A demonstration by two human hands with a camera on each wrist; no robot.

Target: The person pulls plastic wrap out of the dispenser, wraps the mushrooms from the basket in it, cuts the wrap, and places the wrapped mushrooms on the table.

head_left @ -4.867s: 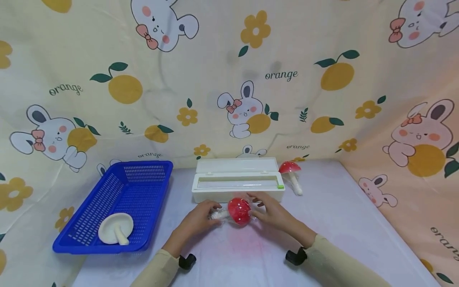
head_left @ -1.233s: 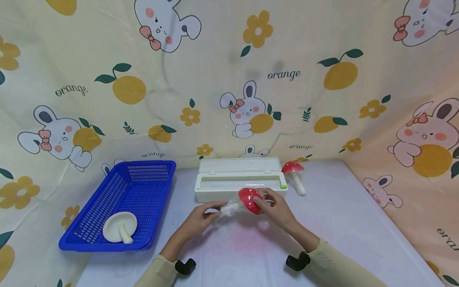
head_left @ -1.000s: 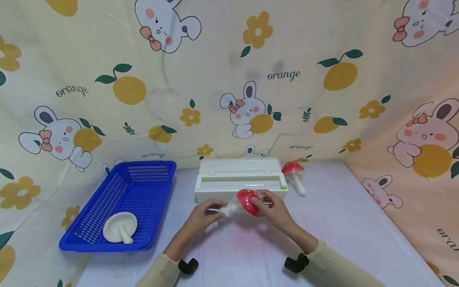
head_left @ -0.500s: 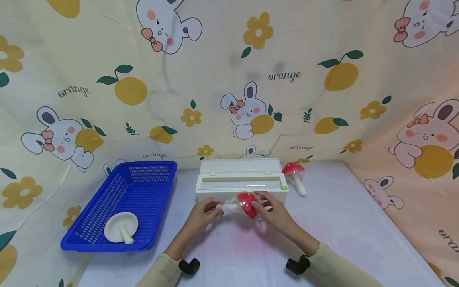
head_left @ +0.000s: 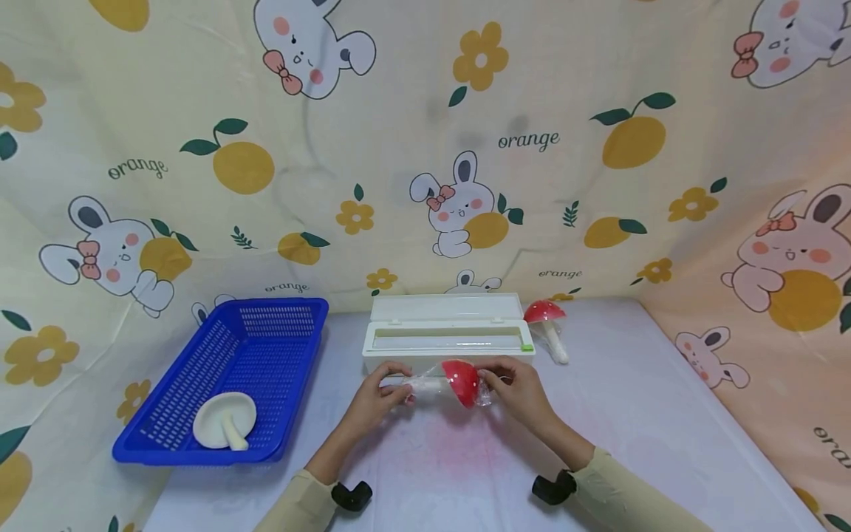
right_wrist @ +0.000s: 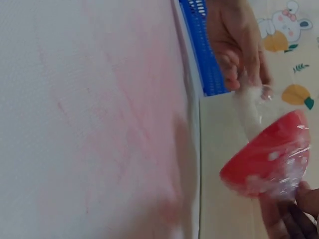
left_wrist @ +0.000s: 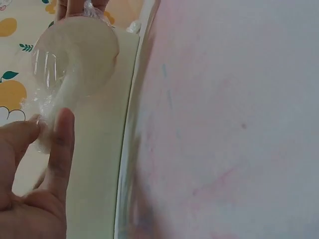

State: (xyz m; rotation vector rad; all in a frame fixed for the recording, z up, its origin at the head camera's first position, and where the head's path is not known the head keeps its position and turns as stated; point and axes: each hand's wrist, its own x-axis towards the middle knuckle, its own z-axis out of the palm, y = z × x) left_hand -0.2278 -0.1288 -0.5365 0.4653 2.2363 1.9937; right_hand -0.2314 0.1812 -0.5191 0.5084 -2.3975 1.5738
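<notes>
A toy mushroom [head_left: 461, 383] with a white-dotted red cap and white stem lies sideways between both hands, wrapped in clear plastic film. My left hand [head_left: 369, 399] pinches the stem end; in the left wrist view its thumb and finger press the wrapped stem [left_wrist: 62, 97] under the pale cap underside. On the cap side, my right hand [head_left: 524, 391] pinches the gathered film by the top of the cap. From the right wrist view, loose film [right_wrist: 284, 186] bunches at those fingertips. The mushroom is held in front of a white box [head_left: 445, 306] with a raised lid.
The white box has a long window and a green tab [head_left: 527, 347]. Beside it on the right lies another red-capped mushroom [head_left: 545, 314] in film. A blue basket [head_left: 282, 417] at left holds a white mushroom [head_left: 222, 417], underside up. A patterned cloth [head_left: 399, 111] hangs behind.
The mushroom's cap has turned from facing the camera to facing right. My right hand has shifted from gripping the cap to pinching film at its top; the left stays by the stem.
</notes>
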